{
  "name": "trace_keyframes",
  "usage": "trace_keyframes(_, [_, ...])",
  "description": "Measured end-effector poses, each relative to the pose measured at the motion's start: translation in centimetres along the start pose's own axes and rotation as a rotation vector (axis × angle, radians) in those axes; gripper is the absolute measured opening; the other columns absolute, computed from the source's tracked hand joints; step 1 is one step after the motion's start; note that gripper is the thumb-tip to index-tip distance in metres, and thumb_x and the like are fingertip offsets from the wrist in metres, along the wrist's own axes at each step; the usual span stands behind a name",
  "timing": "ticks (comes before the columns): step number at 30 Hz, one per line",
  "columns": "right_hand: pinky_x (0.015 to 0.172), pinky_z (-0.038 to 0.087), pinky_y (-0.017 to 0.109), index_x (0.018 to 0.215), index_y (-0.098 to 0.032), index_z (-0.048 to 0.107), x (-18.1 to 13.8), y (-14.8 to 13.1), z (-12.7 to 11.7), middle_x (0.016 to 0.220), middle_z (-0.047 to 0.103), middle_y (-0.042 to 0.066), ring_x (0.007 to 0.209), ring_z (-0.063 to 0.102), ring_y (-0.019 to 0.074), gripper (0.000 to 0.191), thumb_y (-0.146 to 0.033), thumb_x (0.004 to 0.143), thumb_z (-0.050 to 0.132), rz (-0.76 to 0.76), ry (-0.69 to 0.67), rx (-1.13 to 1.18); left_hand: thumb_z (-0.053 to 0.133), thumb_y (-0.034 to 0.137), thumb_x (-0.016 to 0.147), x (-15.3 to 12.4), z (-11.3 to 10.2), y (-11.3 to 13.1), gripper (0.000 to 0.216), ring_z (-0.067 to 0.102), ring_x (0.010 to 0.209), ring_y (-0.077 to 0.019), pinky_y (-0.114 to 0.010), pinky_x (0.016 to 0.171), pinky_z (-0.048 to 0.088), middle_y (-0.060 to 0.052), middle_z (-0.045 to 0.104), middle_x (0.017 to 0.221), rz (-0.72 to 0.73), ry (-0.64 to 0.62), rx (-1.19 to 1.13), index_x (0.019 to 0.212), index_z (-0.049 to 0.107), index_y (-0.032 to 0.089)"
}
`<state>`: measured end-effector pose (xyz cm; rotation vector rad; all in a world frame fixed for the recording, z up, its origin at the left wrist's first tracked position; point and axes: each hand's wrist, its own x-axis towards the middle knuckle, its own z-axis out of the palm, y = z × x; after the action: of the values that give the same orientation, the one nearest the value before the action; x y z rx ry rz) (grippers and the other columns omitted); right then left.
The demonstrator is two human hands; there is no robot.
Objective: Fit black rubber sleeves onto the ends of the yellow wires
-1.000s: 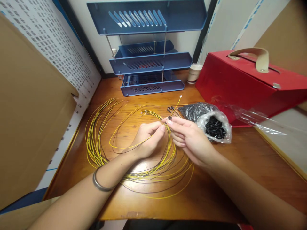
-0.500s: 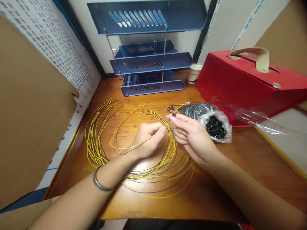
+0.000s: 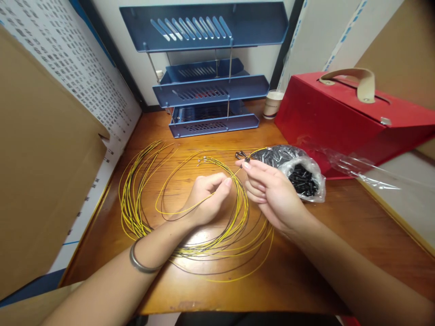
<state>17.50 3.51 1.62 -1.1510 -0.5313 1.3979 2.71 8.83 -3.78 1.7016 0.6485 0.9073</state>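
My left hand (image 3: 211, 197) is closed, thumb against forefinger, on a yellow-and-black wire (image 3: 183, 212) that loops away to its left. Just to the right, my right hand (image 3: 268, 188) pinches a small black part (image 3: 247, 159) at the wire's end between thumb and forefinger. The part's exact kind is too small to make out. Under both hands lies a coil of yellow and black wires (image 3: 243, 203), with small metal tips (image 3: 204, 158) at its upper end. A few loose black pieces (image 3: 240, 155) lie just beyond my right fingertips.
An open plastic bag of small black parts (image 3: 303, 180) sits right of my right hand. Another bundle of wires (image 3: 131, 203) lies at left. Behind stand a blue tiered tray rack (image 3: 214, 127), a paper cup (image 3: 272, 106) and a red box (image 3: 326, 117) with a handle.
My right fingers and the black part have shifted slightly along the wire, away from my left hand. The whole view has moved a little; both hands keep their grip.
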Motion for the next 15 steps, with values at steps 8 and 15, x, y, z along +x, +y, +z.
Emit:
trace_keyframes(8, [0.040,0.006,0.019,0.081,-0.014,0.067,0.10,-0.10,-0.36,0.049,0.025,-0.012,0.044,0.011,0.0034,0.014,-0.026,0.078,0.074,0.041,-0.019,-0.006,0.059,0.038,0.097,0.50,0.15,0.07,0.027,0.064,0.070,-0.0106,-0.022,0.067,0.051,-0.009,0.075,0.100,-0.026,0.005,-0.142,0.104,0.068,0.014])
trace_keyframes(15, [0.041,0.006,0.021,0.071,-0.015,0.062,0.20,0.17,-0.30,0.050,0.027,-0.011,0.044,0.015,0.0024,0.020,-0.028,0.073,0.077,0.042,-0.001,-0.084,0.073,0.046,0.085,1.04,-0.13,0.61,0.034,0.054,0.051,-0.0079,-0.019,0.051,0.045,-0.003,0.069,0.069,-0.198,-0.037,-0.396,0.080,0.065,0.013])
